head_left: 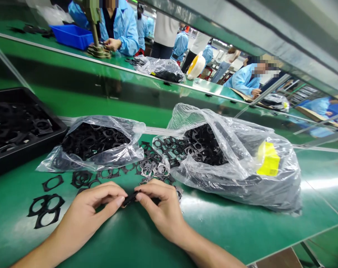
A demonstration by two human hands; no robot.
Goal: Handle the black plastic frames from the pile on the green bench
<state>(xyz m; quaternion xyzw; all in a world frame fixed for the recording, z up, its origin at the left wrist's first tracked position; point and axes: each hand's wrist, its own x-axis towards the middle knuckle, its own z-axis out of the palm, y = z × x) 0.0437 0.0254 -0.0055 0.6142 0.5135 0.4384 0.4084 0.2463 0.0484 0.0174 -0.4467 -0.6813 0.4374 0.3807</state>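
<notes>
A small black plastic part, seen nearly edge-on, is pinched between my two hands just above the green table. My left hand grips its left end with thumb and fingers. On the other end, the fingertips of my right hand close in the same way. Whether it is one piece or two pressed together I cannot tell. Several flat black ring frames lie left of my left hand. Beyond my hands, a heap of similar frames spreads between two plastic bags, partly hidden by my fingers.
An open clear bag of black parts lies at the back left, beside a black bin. A larger bag with a yellow label fills the right. Behind the glossy green divider, co-workers in blue sit near a blue tray.
</notes>
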